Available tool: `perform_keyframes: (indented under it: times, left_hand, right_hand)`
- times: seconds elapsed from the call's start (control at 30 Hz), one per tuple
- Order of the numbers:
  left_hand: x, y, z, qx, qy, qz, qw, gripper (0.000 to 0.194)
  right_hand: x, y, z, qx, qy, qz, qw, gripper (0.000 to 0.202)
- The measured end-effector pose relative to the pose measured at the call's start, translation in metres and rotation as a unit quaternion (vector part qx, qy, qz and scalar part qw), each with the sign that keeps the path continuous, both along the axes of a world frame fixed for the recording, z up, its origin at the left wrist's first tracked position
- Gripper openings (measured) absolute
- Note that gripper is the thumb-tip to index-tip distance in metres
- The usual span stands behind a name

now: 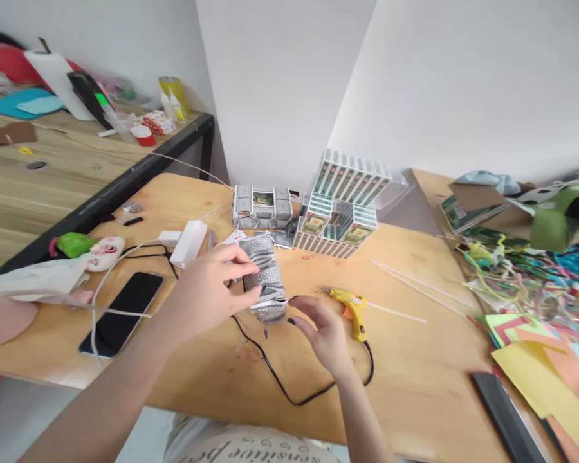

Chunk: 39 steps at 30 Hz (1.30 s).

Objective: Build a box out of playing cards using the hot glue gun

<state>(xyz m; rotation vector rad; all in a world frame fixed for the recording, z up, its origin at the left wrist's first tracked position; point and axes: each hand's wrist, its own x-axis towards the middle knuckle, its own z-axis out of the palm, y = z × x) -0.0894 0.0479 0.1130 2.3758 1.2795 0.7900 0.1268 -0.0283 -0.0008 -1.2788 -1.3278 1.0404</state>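
Note:
A grey, black-and-white patterned block [265, 273], apparently made of playing cards, lies on the wooden table before me. My left hand [217, 280] is on its left side, with fingers and thumb bent over the patterned surface. At the block's near right corner is my right hand [323, 328], its forefinger and thumb apart; the forefinger tip is at the edge, and contact is hard to tell. To the right of the block lies a yellow hot glue gun [351, 308]. Behind stand a grey card-covered box shape [262, 207] and a stack of green-and-white card boxes [340, 206].
A black cord [294, 404] loops across the table in front. On the left are a phone [123, 315], a white power strip [189, 243] and cables. Clear glue sticks [419, 289], coloured paper [535, 379] and tangled craft scraps [525, 276] lie right.

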Motion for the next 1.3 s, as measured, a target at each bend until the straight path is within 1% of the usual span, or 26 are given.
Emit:
perform_keyframes:
  times: [0.07, 0.13, 0.17, 0.23, 0.3, 0.33, 0.4, 0.5, 0.57, 0.63, 0.67, 0.73, 0.8, 0.87, 0.97, 1.1, 1.2, 1.3]
  left_hand:
    - [0.003, -0.001, 0.000, -0.007, -0.005, 0.016, 1.000, 0.015]
    - [0.006, -0.003, 0.001, -0.019, -0.006, 0.043, 0.999, 0.015]
    - [0.007, -0.004, 0.001, -0.023, -0.004, 0.057, 0.998, 0.014]
    - [0.010, -0.007, 0.001, -0.026, -0.005, 0.081, 0.996, 0.012]
    - [0.012, -0.010, 0.001, -0.025, -0.016, 0.099, 0.995, 0.009]
    - [0.011, -0.010, -0.001, -0.028, -0.023, 0.109, 0.993, 0.009]
    - [0.009, -0.011, -0.004, -0.040, -0.040, 0.137, 0.989, 0.010]
    - [0.003, -0.011, -0.012, -0.055, -0.083, 0.187, 0.977, 0.012]
    - [-0.002, -0.009, -0.018, -0.062, -0.120, 0.215, 0.967, 0.012]
    - [-0.007, -0.008, -0.023, -0.067, -0.150, 0.229, 0.960, 0.011]
    - [-0.008, -0.008, -0.025, -0.068, -0.159, 0.233, 0.957, 0.011]
    - [-0.010, -0.008, -0.027, -0.069, -0.169, 0.235, 0.955, 0.010]
    - [-0.010, -0.009, -0.028, -0.073, -0.177, 0.232, 0.954, 0.009]
    - [-0.009, -0.011, -0.028, -0.080, -0.182, 0.223, 0.954, 0.010]
    - [-0.006, -0.013, -0.028, -0.084, -0.182, 0.201, 0.959, 0.010]
    - [-0.001, -0.015, -0.025, -0.075, -0.145, 0.189, 0.968, 0.008]
    - [0.001, -0.017, -0.025, -0.048, -0.099, 0.192, 0.975, 0.007]
    - [0.004, -0.019, -0.027, -0.013, -0.083, 0.186, 0.979, 0.007]
  right_hand:
    - [0.008, -0.008, -0.004, -0.003, -0.020, -0.075, 0.997, 0.027]
    - [0.005, -0.014, -0.007, 0.015, -0.043, -0.134, 0.990, 0.034]
    - [-0.001, -0.015, -0.008, 0.031, -0.055, -0.145, 0.987, 0.040]
    - [-0.019, -0.016, -0.008, 0.066, -0.085, -0.139, 0.984, 0.052]
    - [-0.039, -0.013, -0.006, 0.081, -0.117, -0.130, 0.981, 0.064]
    - [-0.048, -0.010, -0.004, 0.085, -0.126, -0.138, 0.979, 0.067]
    - [-0.058, -0.003, -0.001, 0.091, -0.137, -0.164, 0.973, 0.064]
    - [-0.058, 0.006, 0.000, 0.097, -0.122, -0.185, 0.970, 0.057]
    - [-0.053, 0.008, 0.000, 0.093, -0.068, -0.198, 0.973, 0.047]
    - [-0.050, 0.010, 0.001, 0.061, -0.005, -0.220, 0.973, 0.032]
    - [-0.050, 0.011, 0.003, 0.034, 0.019, -0.224, 0.974, 0.027]
    - [-0.051, 0.014, 0.009, -0.038, 0.046, -0.200, 0.978, 0.024]
    - [-0.054, 0.019, 0.015, -0.100, 0.054, -0.159, 0.981, 0.024]
    - [-0.057, 0.025, 0.020, -0.137, 0.044, -0.148, 0.978, 0.021]
    - [-0.058, 0.032, 0.022, -0.167, 0.026, -0.158, 0.973, 0.019]
    - [-0.058, 0.037, 0.016, -0.186, 0.039, -0.163, 0.968, 0.017]
    - [-0.057, 0.038, 0.010, -0.184, 0.053, -0.170, 0.967, 0.016]
    - [-0.055, 0.040, 0.005, -0.180, 0.066, -0.171, 0.966, 0.015]
